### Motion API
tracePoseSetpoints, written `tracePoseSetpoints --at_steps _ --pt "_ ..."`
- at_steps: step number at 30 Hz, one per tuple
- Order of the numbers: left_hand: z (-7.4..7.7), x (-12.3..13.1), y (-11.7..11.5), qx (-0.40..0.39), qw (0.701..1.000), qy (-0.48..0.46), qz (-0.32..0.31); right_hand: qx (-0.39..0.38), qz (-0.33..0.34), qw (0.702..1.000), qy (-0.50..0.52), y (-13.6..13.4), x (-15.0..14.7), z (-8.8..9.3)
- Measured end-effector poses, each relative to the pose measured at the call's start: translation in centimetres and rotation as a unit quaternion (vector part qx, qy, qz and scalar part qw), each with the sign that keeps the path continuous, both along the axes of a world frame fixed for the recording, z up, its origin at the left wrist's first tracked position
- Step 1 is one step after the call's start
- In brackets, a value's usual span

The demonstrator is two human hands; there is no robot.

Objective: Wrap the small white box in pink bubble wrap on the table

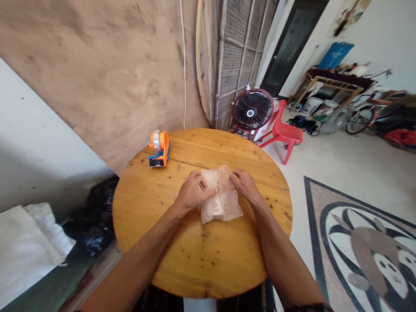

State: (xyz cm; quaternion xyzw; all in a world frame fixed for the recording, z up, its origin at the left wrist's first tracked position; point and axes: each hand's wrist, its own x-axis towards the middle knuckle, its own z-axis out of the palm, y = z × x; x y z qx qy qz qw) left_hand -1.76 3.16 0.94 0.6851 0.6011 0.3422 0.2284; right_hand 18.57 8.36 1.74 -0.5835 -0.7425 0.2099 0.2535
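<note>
A crinkled sheet of translucent bubble wrap (231, 207) lies partly unfolded on the round wooden table (208, 251). A small pale, flat piece (215, 206) shows at its lower left, lying in or under the wrap; I cannot tell what it is. My left hand (195, 191) grips the wrap's upper left edge, fingers curled and thumb laid across it. On the other side, my right hand (243, 183) pinches the upper right edge. Both hands' fingertips are partly hidden. Toward the table's back left stands an orange and blue tape dispenser (159, 149) with a roll of clear tape.
Beyond the table are a fan (253, 109) and a red plastic chair (286, 130). A wooden panel (123, 78) rises behind the table. Black plastic bags (97, 216) and a white sack (32, 247) lie at the left. A bicycle (360, 117) stands far right.
</note>
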Motion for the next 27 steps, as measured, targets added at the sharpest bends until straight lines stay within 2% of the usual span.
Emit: tracePoseSetpoints --at_steps 9,15,21,27 --pt "0.1 -0.4 -0.2 0.008 0.999 0.009 -0.033 0.004 -0.004 1.0 -0.004 0.0 0.1 0.0" --pt "-0.1 -1.5 0.5 0.045 0.998 -0.014 0.038 -0.009 -0.014 0.999 -0.034 0.4 0.6 -0.3" --pt "-0.3 -3.5 1.4 -0.059 0.993 0.026 0.095 -0.04 -0.019 0.995 -0.085 0.6 1.4 0.3" --pt "-0.9 -4.5 1.8 -0.074 0.991 0.042 0.103 -0.061 -0.032 0.992 -0.102 0.6 1.9 0.7"
